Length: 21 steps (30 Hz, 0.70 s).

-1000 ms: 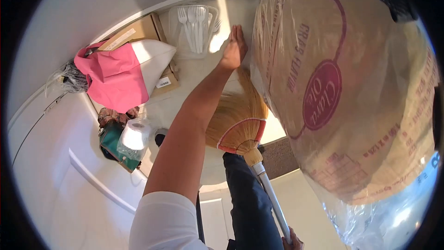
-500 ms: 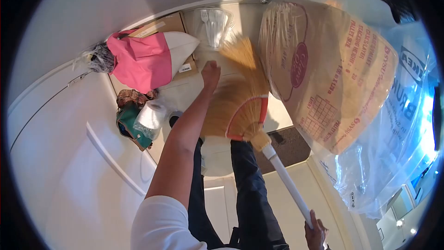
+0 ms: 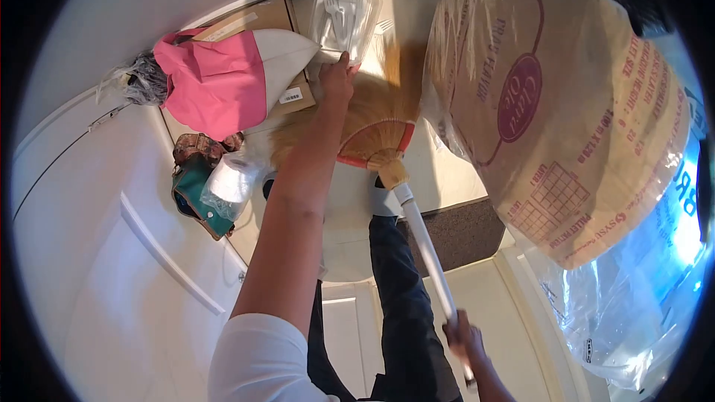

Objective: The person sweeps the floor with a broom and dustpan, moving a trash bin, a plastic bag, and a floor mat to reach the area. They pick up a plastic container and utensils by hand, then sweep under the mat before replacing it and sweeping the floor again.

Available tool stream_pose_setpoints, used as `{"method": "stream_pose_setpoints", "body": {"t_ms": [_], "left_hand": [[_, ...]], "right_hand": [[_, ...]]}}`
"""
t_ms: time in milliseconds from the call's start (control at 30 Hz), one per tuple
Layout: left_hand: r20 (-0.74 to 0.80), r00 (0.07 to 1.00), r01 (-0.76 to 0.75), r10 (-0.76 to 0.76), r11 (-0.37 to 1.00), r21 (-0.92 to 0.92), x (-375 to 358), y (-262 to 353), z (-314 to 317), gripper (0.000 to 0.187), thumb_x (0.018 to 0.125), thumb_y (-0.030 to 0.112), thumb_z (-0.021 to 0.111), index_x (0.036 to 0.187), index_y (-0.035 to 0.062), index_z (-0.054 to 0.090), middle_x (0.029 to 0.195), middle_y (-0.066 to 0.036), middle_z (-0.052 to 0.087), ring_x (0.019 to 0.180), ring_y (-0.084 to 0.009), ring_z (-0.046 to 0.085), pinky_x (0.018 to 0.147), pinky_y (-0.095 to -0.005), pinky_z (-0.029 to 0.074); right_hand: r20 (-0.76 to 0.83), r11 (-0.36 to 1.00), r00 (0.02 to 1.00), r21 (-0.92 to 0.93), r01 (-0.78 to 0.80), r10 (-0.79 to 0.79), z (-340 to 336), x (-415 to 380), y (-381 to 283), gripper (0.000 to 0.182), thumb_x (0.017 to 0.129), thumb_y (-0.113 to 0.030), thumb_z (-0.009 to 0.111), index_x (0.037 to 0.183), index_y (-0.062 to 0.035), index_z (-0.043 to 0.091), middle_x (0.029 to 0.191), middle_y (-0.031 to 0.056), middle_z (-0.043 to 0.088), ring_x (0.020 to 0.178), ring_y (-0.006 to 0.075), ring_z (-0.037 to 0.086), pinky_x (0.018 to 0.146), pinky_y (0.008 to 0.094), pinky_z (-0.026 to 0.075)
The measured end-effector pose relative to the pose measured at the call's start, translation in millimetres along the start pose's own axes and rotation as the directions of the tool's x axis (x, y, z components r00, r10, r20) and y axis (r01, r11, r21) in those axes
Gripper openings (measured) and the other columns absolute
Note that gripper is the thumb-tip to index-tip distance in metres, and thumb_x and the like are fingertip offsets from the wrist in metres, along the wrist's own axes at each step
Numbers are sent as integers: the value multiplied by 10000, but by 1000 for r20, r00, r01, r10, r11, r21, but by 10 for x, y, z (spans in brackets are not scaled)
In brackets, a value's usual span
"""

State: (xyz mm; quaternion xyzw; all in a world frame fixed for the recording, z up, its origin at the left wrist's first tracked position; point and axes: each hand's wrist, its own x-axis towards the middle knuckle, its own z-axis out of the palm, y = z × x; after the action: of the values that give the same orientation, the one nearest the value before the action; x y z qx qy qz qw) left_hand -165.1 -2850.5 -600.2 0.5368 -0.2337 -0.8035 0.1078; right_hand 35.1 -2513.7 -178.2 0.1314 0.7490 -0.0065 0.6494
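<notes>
My right hand (image 3: 465, 336) is wrapped round the white handle of a broom (image 3: 426, 246). The broom's fan of straw bristles, with red trim, lies across the floor in front of my feet, partly behind my left forearm. My left hand (image 3: 337, 80) reaches far forward, its fingers pinched at the near edge of a clear plastic container (image 3: 363, 28). White plastic forks (image 3: 337, 16) show in and beside this container. Just left of the hand are a cardboard box (image 3: 280, 19) and a pink and white bag (image 3: 216, 78).
A large brown sack (image 3: 566, 104) in clear plastic fills the right side, with a blue-lit plastic bag (image 3: 633, 305) below it. On the left stand a green pouch (image 3: 195, 192) and a wrapped white roll (image 3: 229, 179). A dark mat (image 3: 454, 234) lies by my foot.
My left hand has moved forward from above the floor to the container's edge. The broom head has swung left, and my right hand has come in leftward and up with the handle.
</notes>
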Motion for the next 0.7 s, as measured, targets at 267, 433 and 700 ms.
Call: {"method": "stream_pose_setpoints", "body": {"t_ms": [267, 433, 700], "left_hand": [[56, 994, 100, -97, 994, -52, -374, 64, -59, 146, 805, -1, 480, 924, -80, 448, 959, -132, 492, 817, -209, 533, 791, -336, 505], [263, 960, 89, -100, 995, 54, -605, 228, -224, 155, 786, -6, 469, 926, -71, 475, 928, -122, 508, 837, -220, 534, 766, -338, 492], [183, 978, 105, -102, 994, -7, -1370, 136, -443, 127, 789, 12, 461, 903, -28, 501, 835, -88, 527, 726, -188, 560, 693, -329, 495]], "right_hand": [[-78, 953, 991, -275, -127, 110, 468, 2899, 292, 291, 764, -213, 502, 996, -39, 511, 1006, 147, 537, 993, 315, 480, 809, 434, 412], [-404, 747, 633, -267, 609, -661, -578, 3478, -1849, 312, 811, -343, 429, 777, -64, 563, 734, 170, 569, 721, 340, 560, 648, 427, 443], [-567, 638, 677, 312, 704, -470, -1565, 4267, -3549, 218, 783, -142, 536, 975, -42, 565, 793, 46, 614, 673, 123, 567, 620, 264, 463]]}}
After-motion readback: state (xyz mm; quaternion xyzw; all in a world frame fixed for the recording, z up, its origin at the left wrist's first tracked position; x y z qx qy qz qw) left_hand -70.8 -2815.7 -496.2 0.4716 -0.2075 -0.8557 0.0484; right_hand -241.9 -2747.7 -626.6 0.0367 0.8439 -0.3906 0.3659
